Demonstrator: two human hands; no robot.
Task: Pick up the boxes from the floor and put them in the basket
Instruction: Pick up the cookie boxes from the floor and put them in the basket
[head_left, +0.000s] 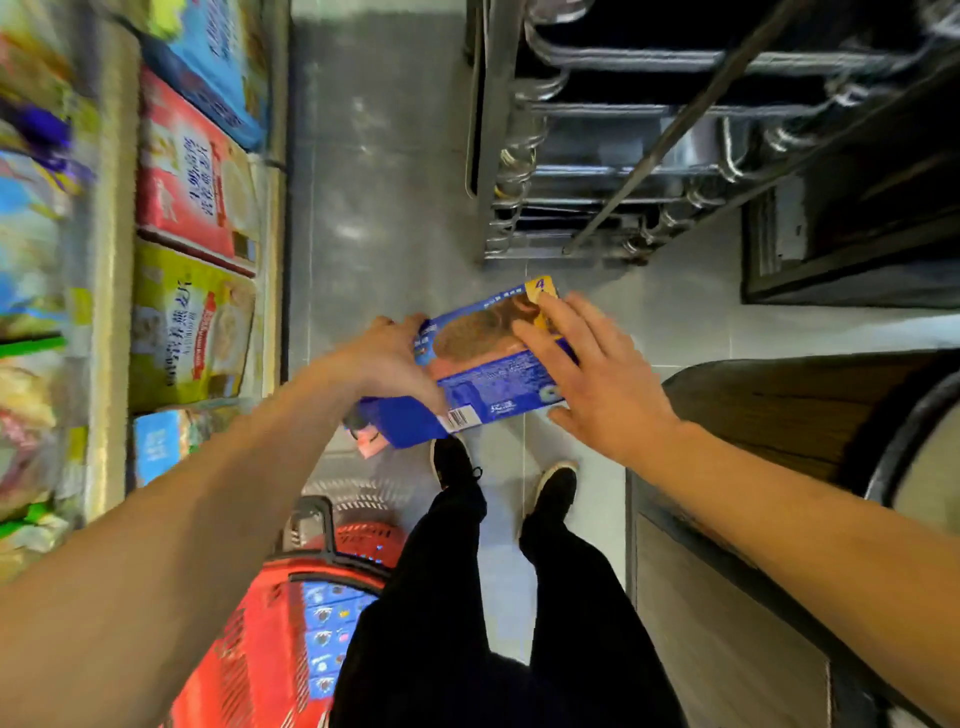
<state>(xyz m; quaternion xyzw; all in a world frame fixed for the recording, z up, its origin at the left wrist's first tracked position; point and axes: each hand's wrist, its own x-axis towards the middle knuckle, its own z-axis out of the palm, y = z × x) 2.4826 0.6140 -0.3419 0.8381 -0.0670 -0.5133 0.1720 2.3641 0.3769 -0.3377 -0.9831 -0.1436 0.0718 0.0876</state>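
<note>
A blue box (488, 358) with a brown picture and a barcode hangs above the grey floor between both hands. My left hand (387, 358) grips its left end, fingers curled round the edge. My right hand (592, 364) lies flat against its right side, fingers straight and spread. Under the box's left end another blue box (402, 423) shows, with something pink beneath it. The red basket (249, 649) stands on the floor at lower left, beside my left leg, and holds several blue boxes (324, 639).
Shelves with large cereal packs (192, 171) line the left side. A metal rack (597, 156) stands ahead on the right. A dark wooden counter (779, 415) runs along the right. My black shoes (556, 488) stand on the tiled floor (379, 156).
</note>
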